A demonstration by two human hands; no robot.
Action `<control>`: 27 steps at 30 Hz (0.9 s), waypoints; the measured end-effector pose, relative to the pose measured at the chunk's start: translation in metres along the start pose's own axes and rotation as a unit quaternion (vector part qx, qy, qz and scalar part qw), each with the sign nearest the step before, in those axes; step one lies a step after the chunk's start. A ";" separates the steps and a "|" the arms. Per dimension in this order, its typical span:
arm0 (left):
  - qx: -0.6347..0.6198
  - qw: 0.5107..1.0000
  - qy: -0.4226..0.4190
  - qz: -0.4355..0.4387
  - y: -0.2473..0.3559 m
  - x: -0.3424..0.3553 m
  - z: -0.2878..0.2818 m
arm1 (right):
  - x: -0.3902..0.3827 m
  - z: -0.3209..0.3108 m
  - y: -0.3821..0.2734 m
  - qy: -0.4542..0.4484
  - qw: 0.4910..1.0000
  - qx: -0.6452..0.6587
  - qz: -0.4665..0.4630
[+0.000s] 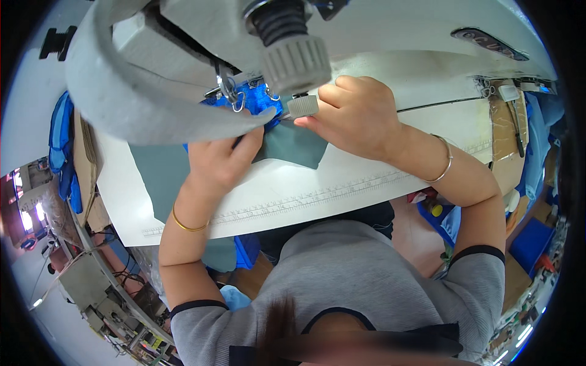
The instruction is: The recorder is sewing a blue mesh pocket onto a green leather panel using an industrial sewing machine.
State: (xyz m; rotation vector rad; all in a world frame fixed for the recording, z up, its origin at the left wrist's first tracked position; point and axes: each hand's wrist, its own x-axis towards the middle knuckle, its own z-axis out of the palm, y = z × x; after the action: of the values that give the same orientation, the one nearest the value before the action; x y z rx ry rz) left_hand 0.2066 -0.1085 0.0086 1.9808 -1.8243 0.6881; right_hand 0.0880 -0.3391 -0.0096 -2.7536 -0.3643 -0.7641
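Note:
My left hand (223, 155) is by the needle area of a white sewing machine (152, 119), thumb against the bright blue fabric (262, 97). Its other fingers are mostly hidden by the machine's curved arm; the hand looks closed on that fabric. Grey-green cloth (293, 143) lies under and beside the blue piece. My right hand (360, 113) is curled closed just right of the needle area, its thumb pointing left. A small metallic tip shows near that thumb, but what the fingers hold is hidden behind a ribbed grey knob (303, 106).
A white tabletop (378, 201) with a printed ruler strip along its front edge lies under the cloth. The machine's head with a large grey dial (296, 64) overhangs my hands. Blue cloth (63, 152) hangs at the left; a blue bin (439, 222) stands below the table at right.

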 end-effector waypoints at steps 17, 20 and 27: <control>0.018 0.996 -0.077 -0.045 0.007 0.003 0.005 | -0.006 0.003 0.001 0.000 1.000 0.009 -0.005; 0.002 0.996 -0.074 -0.039 0.005 0.000 0.008 | -0.006 0.002 0.002 0.017 0.999 0.027 -0.018; 0.007 0.995 -0.089 -0.046 0.013 0.009 0.002 | -0.008 0.000 0.002 0.005 0.999 0.035 -0.035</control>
State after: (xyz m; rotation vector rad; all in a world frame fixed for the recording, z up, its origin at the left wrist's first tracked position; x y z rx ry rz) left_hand 0.1945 -0.1181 0.0116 2.1810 -1.8174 0.5116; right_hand 0.0818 -0.3425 -0.0143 -2.6840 -0.4776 -0.7660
